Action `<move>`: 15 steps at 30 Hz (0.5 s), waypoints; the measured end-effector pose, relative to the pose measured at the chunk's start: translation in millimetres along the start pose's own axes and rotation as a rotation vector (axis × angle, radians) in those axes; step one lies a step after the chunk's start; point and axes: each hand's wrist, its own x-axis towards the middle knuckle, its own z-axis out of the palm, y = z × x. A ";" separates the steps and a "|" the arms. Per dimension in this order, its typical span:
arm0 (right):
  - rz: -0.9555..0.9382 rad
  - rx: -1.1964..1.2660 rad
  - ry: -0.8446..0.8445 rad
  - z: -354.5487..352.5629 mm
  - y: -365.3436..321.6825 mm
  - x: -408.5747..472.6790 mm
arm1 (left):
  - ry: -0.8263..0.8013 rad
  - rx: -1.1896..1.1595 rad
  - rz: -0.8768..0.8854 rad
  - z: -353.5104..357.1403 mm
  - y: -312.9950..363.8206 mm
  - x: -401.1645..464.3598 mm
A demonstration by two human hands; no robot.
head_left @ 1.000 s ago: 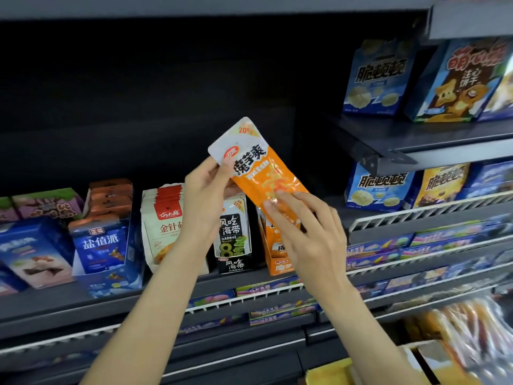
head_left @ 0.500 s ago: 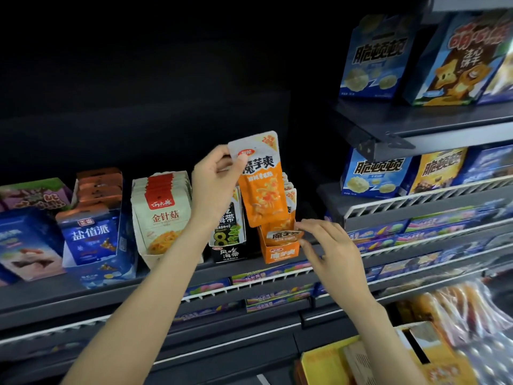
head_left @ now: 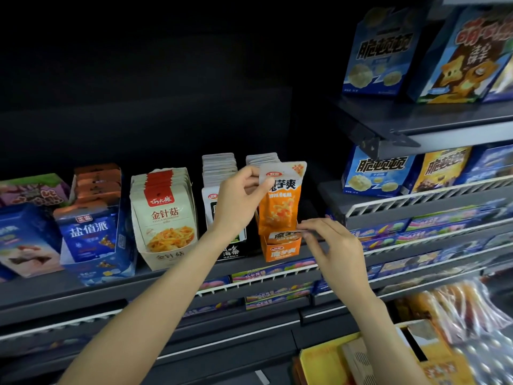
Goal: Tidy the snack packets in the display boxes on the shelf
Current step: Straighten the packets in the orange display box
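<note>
An orange foil snack packet with a white top (head_left: 280, 202) was held upright by its upper left corner, pinched in the grip of the left hand (head_left: 241, 201). Its lower edge was set inside the small orange cardboard display box (head_left: 281, 245), at the front of the row of matching packets. The display box was stood on the dark grey metal shelf (head_left: 83, 287). The right hand (head_left: 329, 243) was placed just right of the display box, its fingertips pinched on the front lip at the box's upper right corner. Left of the display box a black-and-white carton of seaweed packets (head_left: 219, 187) was stood, partly hidden by the left hand, and further left a beige box of mushroom snack pouches (head_left: 163, 218).
</note>
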 end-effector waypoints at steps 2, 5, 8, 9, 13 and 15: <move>-0.003 0.003 0.001 0.1 -0.2 0.5 | 0.014 0.096 0.058 2.3 -6.0 -2.7; -0.001 0.011 -0.009 0.7 0.4 0.7 | 0.083 0.158 0.135 5.6 -9.8 -1.9; 0.001 0.009 -0.015 0.1 1.6 1.1 | 0.081 0.090 0.111 10.3 -4.5 2.4; 0.000 0.005 -0.015 -0.5 2.1 1.5 | 0.078 0.110 0.130 12.1 -3.1 3.7; -0.010 0.011 -0.009 -2.0 2.6 2.5 | 0.072 0.267 0.230 12.4 -9.7 4.2; -0.011 0.010 -0.013 -1.3 1.6 2.2 | 0.063 0.369 0.281 8.2 -17.0 1.7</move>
